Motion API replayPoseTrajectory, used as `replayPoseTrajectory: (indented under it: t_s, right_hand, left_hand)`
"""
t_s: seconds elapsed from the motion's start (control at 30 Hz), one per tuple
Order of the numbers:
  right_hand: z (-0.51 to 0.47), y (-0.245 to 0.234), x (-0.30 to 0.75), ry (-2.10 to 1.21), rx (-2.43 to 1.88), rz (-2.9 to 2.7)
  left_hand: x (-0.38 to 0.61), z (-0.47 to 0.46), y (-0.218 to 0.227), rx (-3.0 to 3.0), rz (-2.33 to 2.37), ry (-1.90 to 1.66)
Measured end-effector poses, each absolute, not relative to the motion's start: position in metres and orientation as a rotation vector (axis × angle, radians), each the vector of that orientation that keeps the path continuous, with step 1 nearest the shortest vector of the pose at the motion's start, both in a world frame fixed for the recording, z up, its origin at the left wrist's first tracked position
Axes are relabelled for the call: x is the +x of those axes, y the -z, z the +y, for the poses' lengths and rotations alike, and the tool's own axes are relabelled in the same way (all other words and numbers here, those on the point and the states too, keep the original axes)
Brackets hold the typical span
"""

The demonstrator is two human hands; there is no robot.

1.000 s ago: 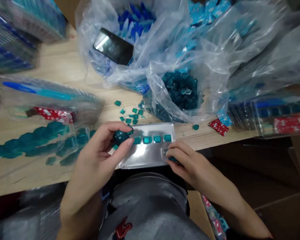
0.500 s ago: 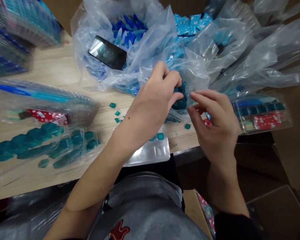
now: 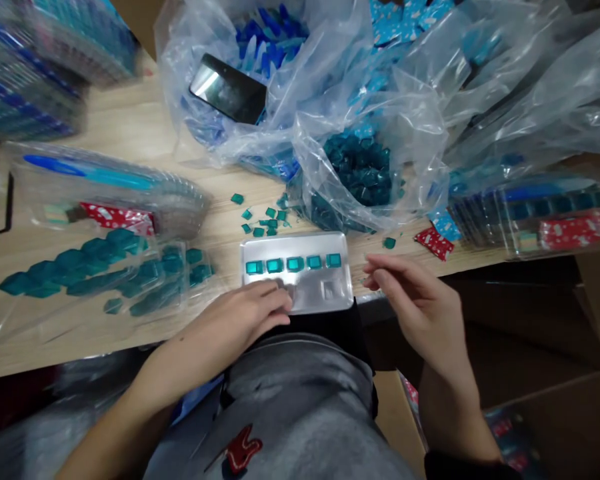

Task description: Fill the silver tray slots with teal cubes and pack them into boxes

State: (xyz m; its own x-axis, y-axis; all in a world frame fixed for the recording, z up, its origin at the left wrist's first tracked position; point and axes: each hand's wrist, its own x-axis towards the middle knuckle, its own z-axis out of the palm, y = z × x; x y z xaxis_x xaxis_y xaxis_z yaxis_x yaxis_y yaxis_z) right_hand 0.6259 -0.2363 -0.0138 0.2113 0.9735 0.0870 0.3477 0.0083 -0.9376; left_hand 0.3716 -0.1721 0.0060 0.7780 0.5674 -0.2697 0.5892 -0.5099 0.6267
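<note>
A clear plastic blister tray (image 3: 310,303) lies at the table's front edge with a row of teal square pieces (image 3: 294,264) in it. My left hand (image 3: 255,308) is over the tray's lower left part, its fingers bent and closed together; anything beneath the fingertips is hidden. To the right of the tray hovers my right hand (image 3: 420,300), thumb and fingers pinched together, and I cannot make out what is between them. Behind the tray stands an open plastic bag (image 3: 310,160) full of dark teal pieces (image 3: 357,170). Several loose teal pieces (image 3: 270,213) lie between them.
A phone (image 3: 229,89) rests on a bag of blue items (image 3: 270,43). At left are stacked filled blister packs (image 3: 115,180) and trays of teal pieces (image 3: 80,260). On the right are more filled packs (image 3: 560,213) and a red patterned packet (image 3: 434,242).
My left hand has moved from the bag of teal pieces down and left to the tray. My right hand has stayed to the right, its fingers drawn closer together. The view has shifted slightly.
</note>
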Motion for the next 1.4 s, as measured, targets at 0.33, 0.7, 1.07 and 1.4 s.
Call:
replayPoseTrajectory:
  t_s: [0.33, 0.7, 1.07, 1.4]
  right_hand:
    - [-0.264, 0.031, 0.621, -0.93, -1.611, -1.402]
    - [-0.27, 0.038, 0.615, -0.954, -1.651, -1.434]
    - [-0.264, 0.023, 0.609, -0.637, -1.438, -1.607]
    - [-0.251, -0.005, 0.608, -0.56, -1.141, -1.893]
  left_hand:
    - [0.378, -0.15, -0.003, 2.127, 0.823, 0.164]
    - [0.38, -0.152, -0.002, 2.301, 0.717, 0.202]
    - [0.389, -0.19, -0.021, 2.904, 0.781, -0.562]
    - [0.372, -0.202, -0.019, 2.942, 0.945, -1.002]
